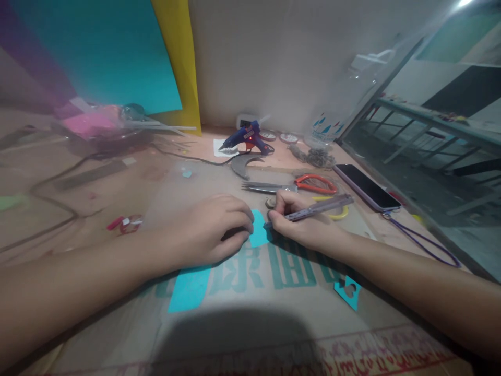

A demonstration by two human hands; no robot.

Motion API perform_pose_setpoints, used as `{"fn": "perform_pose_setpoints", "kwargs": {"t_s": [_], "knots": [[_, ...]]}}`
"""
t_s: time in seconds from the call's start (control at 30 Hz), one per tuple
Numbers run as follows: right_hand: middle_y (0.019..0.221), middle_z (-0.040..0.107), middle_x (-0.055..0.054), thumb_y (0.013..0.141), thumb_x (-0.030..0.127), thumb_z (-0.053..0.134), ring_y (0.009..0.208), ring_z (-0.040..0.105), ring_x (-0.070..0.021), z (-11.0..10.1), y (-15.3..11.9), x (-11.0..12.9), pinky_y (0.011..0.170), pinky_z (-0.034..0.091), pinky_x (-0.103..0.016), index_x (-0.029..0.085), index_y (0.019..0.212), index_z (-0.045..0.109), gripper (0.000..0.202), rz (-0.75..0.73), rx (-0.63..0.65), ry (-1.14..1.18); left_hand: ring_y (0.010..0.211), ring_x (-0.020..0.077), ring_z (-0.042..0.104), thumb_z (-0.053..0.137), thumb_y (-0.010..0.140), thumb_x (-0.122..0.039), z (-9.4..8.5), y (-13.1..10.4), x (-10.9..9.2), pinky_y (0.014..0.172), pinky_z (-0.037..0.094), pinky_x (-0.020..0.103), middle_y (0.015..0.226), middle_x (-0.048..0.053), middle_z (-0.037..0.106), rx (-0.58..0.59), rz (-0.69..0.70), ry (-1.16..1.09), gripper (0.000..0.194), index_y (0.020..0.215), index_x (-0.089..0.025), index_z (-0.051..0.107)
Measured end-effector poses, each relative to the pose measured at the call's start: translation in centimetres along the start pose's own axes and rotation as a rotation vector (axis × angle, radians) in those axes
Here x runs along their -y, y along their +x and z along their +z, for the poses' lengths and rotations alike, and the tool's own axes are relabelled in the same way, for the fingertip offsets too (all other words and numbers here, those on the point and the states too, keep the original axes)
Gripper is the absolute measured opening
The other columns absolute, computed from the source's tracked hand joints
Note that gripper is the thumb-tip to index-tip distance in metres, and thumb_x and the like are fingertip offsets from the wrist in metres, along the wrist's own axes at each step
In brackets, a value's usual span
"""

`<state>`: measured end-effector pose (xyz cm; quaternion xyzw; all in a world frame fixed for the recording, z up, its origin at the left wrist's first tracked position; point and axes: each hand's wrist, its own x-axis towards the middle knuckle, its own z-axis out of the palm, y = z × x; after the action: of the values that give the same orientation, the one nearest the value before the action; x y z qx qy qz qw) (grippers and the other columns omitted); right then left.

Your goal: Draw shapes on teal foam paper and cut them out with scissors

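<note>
A small turquoise paper piece (258, 230) lies on the covered table between my hands. My left hand (219, 227) rests palm down with bent fingers, its fingertips on the left edge of that piece. My right hand (299, 222) holds a slim purple-grey pen (319, 207), its tip down at the right edge of the piece. Nearer me lies a larger turquoise strip (190, 289), partly beneath my left forearm. A turquoise scrap with a cut-out hole (349, 292) is by my right forearm.
Beyond my hands lie red-handled scissors (289, 187), a blue glue gun (248, 137) and a curved dark blade-like piece (245, 166). A phone (368, 186) with a strap sits at the right. Large turquoise and yellow sheets (186, 62) stand at the back left. A cable runs left.
</note>
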<state>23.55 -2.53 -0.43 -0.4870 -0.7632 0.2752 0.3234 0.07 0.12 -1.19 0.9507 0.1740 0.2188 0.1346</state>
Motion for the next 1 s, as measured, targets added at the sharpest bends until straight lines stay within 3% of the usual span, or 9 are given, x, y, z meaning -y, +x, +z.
{"fn": "perform_pose_setpoints", "kwargs": {"t_s": [1.0], "knots": [[0.057, 0.042, 0.006, 0.078, 0.028, 0.056, 0.052, 0.038, -0.0103, -0.39, -0.18, 0.47, 0.048, 0.029, -0.025, 0.024, 0.063, 0.039, 0.023, -0.01, 0.064, -0.018, 0.1, 0.0222, 0.067, 0.051, 0.098, -0.023, 0.05, -0.05, -0.07, 0.092, 0.052, 0.038, 0.105, 0.009, 0.072, 0.006, -0.025, -0.013, 0.022, 0.099, -0.016, 0.071]]}}
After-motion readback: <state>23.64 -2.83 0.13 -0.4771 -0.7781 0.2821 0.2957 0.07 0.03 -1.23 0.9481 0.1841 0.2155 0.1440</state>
